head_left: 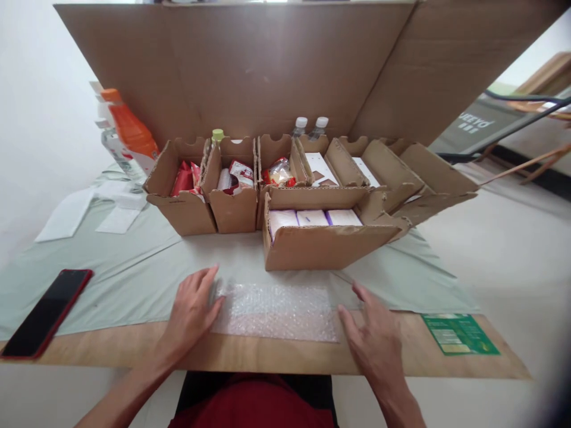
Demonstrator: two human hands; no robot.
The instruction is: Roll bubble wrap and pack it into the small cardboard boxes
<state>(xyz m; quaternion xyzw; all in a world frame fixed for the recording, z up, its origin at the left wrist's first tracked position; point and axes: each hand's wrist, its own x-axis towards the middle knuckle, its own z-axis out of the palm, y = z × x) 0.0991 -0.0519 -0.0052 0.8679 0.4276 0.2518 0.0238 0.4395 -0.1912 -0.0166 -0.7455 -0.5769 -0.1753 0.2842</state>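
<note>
A sheet of clear bubble wrap [276,310] lies flat near the table's front edge, partly on the pale green cloth [134,267]. My left hand [191,312] rests flat on the sheet's left end, fingers stretched out. My right hand [372,336] lies open at the sheet's right end, fingers spread and touching its edge. Neither hand holds anything. Just behind the sheet stands a cardboard box [321,235] with three white packs side by side.
A row of small cardboard boxes [209,184] holds red snack packets and white packs, with a big cardboard sheet [250,65] upright behind. An orange bottle [131,131] stands back left, a red-cased phone [44,312] front left, a green card [459,334] front right.
</note>
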